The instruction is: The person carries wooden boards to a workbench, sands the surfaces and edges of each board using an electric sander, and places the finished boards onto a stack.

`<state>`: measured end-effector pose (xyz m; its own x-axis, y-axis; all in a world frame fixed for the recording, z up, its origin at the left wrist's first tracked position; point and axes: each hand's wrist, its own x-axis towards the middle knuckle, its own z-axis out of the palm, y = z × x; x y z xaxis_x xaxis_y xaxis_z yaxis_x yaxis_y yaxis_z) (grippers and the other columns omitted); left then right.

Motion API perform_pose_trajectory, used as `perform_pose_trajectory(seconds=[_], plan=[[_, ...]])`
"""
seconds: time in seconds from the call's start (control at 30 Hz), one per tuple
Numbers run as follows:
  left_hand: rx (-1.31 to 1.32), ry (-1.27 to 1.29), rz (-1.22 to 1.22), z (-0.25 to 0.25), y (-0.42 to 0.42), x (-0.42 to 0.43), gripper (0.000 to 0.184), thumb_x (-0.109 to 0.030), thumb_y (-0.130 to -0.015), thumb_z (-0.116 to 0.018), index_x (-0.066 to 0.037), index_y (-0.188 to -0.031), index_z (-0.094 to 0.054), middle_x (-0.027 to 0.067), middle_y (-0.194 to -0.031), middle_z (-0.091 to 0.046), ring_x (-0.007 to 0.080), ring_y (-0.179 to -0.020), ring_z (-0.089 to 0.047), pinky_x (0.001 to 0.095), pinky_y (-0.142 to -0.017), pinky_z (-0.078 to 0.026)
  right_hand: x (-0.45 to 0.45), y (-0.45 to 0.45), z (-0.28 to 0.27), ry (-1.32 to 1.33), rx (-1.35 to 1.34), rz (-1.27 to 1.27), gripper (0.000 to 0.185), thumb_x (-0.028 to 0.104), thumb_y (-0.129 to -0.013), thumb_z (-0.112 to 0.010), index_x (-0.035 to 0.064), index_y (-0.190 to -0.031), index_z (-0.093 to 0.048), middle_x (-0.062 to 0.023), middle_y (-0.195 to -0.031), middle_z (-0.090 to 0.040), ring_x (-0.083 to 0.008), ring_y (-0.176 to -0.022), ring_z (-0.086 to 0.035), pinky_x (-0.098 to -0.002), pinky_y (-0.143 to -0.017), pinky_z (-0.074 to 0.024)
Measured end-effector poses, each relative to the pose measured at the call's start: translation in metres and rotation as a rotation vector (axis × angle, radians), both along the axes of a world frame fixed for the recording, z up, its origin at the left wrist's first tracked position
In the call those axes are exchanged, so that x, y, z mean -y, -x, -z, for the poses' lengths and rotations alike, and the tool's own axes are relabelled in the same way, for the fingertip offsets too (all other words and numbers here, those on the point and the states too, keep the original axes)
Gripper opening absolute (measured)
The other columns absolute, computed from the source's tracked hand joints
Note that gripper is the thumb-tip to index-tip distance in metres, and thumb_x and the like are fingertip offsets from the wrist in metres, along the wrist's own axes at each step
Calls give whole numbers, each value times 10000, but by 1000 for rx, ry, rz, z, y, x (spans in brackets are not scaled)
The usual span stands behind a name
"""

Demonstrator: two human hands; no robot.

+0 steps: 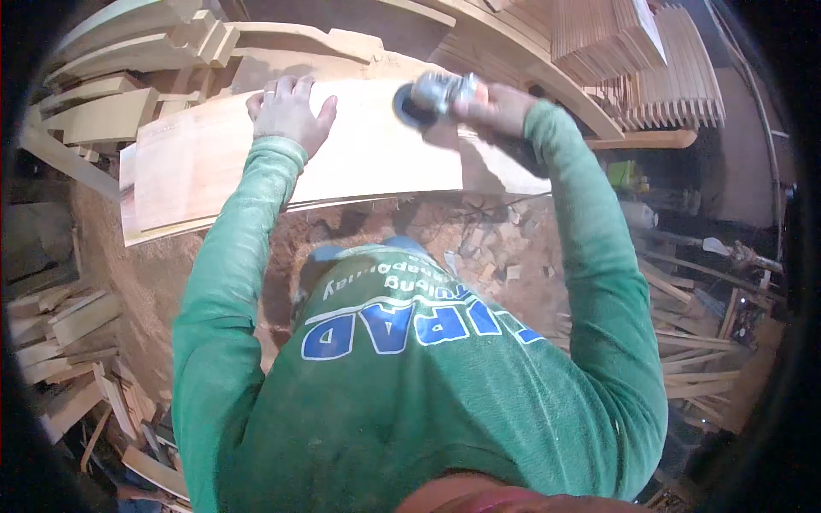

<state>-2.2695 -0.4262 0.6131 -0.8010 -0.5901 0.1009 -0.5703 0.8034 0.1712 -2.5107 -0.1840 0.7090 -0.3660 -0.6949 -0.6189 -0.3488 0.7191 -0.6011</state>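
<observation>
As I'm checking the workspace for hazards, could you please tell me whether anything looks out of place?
Yes: loose wood offcuts lie scattered on the dusty floor, below the near edge of the board. They look untidy and might trip someone.

Two hands are showing: one left hand (291,118) and one right hand (500,111). Two sleeves (227,252) are joining one shirt (410,410). One ring (270,91) is showing. One power tool (445,91) is showing, and it is bearing one disc (409,104). One wide board (351,145) is lying uppermost, and at least one lower board (128,205) is showing beneath. Two bundles of slats (607,38) are sitting at the upper right, their slats packing too closely for a sure count. At least four curved pieces (111,120) are lying at the upper left. One green object (624,174) and one white container (639,214) are showing at the right. Many wood scraps (487,244) are covering the floor (141,282), overlapping too much for counting.
</observation>
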Motion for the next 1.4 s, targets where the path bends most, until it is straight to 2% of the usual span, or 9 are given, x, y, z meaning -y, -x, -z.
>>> perform_pose_trajectory(seconds=[0.1,0.2,0.23,0.33,0.5,0.67,0.8,1.13,1.4], plan=[[-12,3,2,-6,-2,-3,559,-534,-950,-547,-123,-1318,-635,132,-1341,-618,304,-1255,-571,522,-1121,-300,20,31,2,-198,-60,120,684,653,-885,-681,46,-1196,-642,-35,-846,-610,-144,-737,-575,-316,-650,-497],[-50,27,2,-4,-2,-3,563,-534,-944,-551,-120,-1317,-632,133,-1324,-620,304,-1267,-555,538,-1127,-279,-5,-3,-2,70,38,37,743,685,-878,-634,35,-1235,-686,-159,-1055,-695,-234,-1000,-653,-411,-847,-538],[-9,8,-12,-8,-1,-4,569,-534,-937,-558,-123,-1325,-625,135,-1304,-620,306,-1281,-535,545,-1129,-275,-15,-4,2,-62,-37,-14,736,659,-881,-651,51,-1294,-673,-181,-1162,-698,-262,-1118,-641,-411,-954,-519],[13,-27,17,-6,1,-1,564,-526,-938,-558,-126,-1331,-620,135,-1300,-616,314,-1294,-525,545,-1140,-260,-19,-2,-4,-92,-49,45,746,666,-866,-647,31,-1255,-681,-164,-1112,-702,-253,-1053,-646,-391,-916,-517],[74,-185,302,-9,2,70,630,-602,-901,-610,-53,-1205,-674,191,-1145,-678,354,-1089,-643,486,-1027,-433,-49,-4,-17,-41,-18,369,671,617,-863,-656,10,-1147,-698,-81,-947,-684,-187,-854,-625,-346,-779,-505],[287,-285,320,-44,-4,109,603,-583,-852,-709,6,-978,-718,231,-1004,-701,381,-985,-674,394,-862,-534,-131,-17,15,286,-193,636,562,474,-862,-739,4,-1165,-691,-70,-972,-690,-160,-891,-636,-319,-788,-511],[282,-430,252,-19,-5,122,717,-665,-813,-725,21,-1013,-671,244,-1003,-699,378,-958,-676,447,-871,-517,-213,-42,71,390,-50,911,461,327,-858,-774,35,-1207,-703,-59,-1087,-700,-160,-976,-643,-315,-878,-508],[238,-151,555,-155,40,29,708,-743,-785,-704,-61,-972,-683,183,-890,-707,377,-906,-697,469,-787,-538,-332,-75,88,408,-140,1223,480,329,-865,-783,30,-1230,-698,-60,-1123,-711,-158,-1017,-652,-332,-923,-502],[365,153,689,-207,107,-121,606,-675,-922,-559,-90,-874,-711,156,-863,-698,362,-886,-698,478,-776,-562,-434,-50,69,450,-135,1400,423,275,-908,-764,18,-1235,-686,-37,-1130,-701,-147,-976,-651,-322,-882,-510]])
